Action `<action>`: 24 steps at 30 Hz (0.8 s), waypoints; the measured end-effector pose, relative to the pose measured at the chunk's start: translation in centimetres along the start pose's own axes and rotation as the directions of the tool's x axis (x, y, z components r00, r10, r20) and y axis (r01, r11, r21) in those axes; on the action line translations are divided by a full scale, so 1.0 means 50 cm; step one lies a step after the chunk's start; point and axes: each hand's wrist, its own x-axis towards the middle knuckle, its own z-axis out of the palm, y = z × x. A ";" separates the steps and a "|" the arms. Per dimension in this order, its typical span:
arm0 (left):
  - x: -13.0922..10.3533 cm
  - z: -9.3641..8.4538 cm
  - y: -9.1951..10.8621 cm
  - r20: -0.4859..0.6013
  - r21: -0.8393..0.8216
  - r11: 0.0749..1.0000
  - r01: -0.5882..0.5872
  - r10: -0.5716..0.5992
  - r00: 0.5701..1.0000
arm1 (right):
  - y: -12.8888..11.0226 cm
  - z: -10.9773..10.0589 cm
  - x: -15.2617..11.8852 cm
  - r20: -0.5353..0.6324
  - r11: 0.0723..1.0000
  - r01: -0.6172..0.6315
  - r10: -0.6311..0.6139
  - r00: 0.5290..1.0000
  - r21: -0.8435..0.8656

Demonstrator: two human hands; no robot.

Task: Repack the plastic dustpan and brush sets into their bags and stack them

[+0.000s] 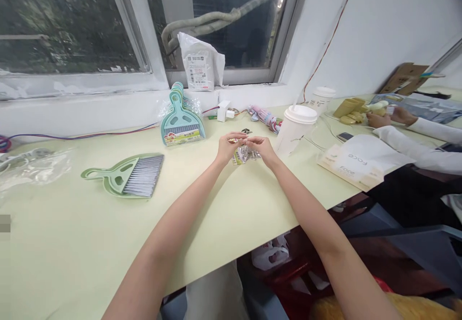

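My left hand [227, 148] and my right hand [264, 148] meet over the table, fingertips pinched together. Between them is a crinkled, shiny plastic wrapper [250, 154] with a yellow-green printed label hanging on its left side. The fingers partly hide it, so its contents cannot be made out. To the left, a green mini dustpan with a grey-bristled brush [124, 175] lies flat on the table. Behind it, a stack of similar blue-green dustpan-and-brush sets [180, 120] with a yellow label leans against the wall below the window.
A white lidded paper cup [295, 130] stands just right of my hands, another cup [321, 99] behind. A folded umbrella [266, 118] and a white plug [224, 112] lie near the wall. A paper bag [361, 161] sits right, near another person's hands [380, 119]. Clear plastic [39, 166] lies far left.
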 end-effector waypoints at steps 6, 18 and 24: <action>-0.005 0.004 0.002 -0.051 0.091 0.996 -0.021 0.025 0.998 | 0.003 0.005 -0.003 -0.016 0.999 0.013 -0.014 1.000 -0.036; -0.009 0.011 0.004 -0.103 0.189 0.981 -0.038 0.058 0.993 | 0.017 0.005 0.005 -0.063 0.996 0.050 -0.055 0.997 -0.070; 0.004 -0.016 -0.009 0.012 0.053 0.995 0.085 -0.086 0.996 | 0.015 0.006 0.006 -0.008 0.997 0.017 -0.018 1.000 -0.074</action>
